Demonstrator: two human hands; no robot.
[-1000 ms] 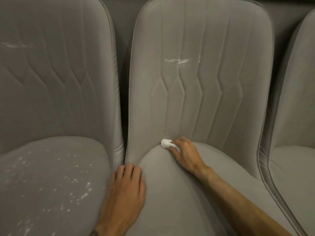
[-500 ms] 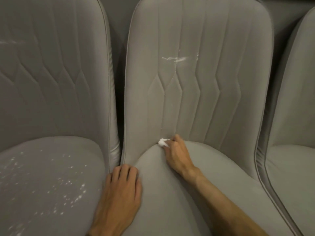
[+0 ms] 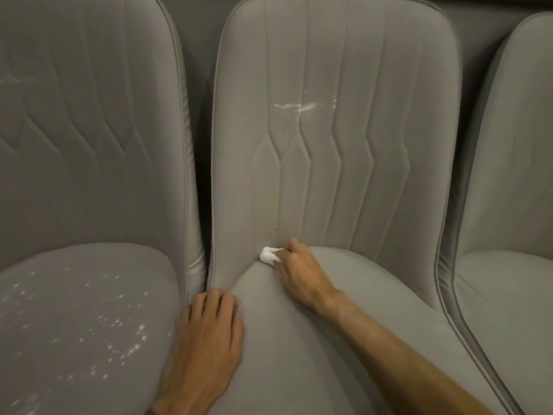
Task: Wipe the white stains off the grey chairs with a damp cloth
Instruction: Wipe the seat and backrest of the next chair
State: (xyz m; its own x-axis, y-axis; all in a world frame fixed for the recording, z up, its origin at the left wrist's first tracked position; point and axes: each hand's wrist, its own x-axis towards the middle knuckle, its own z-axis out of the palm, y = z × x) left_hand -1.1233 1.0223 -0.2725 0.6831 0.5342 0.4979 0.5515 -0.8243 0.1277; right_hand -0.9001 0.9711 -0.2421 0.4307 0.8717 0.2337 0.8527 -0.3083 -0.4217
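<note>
Three grey upholstered chairs stand side by side. On the middle chair (image 3: pixel 359 175), my right hand (image 3: pixel 302 271) presses a small white cloth (image 3: pixel 268 255) into the crease where backrest meets seat. A white smear (image 3: pixel 296 106) marks that backrest higher up, with small specks (image 3: pixel 334 101) to its right. My left hand (image 3: pixel 206 336) lies flat, fingers together, on the front left of the middle seat, holding nothing. The left chair's seat (image 3: pixel 59 369) is dotted with white spots (image 3: pixel 125 339), and a faint streak (image 3: pixel 13 80) crosses its backrest.
A narrow dark gap (image 3: pixel 199 181) separates the left and middle chairs. The right chair (image 3: pixel 508 205) is partly cut off by the frame edge and shows no marks. A grey wall (image 3: pixel 197 22) lies behind the backrests.
My right hand has slid the cloth slightly left along the crease at the base of the middle backrest. My left hand stays on the seat edge.
</note>
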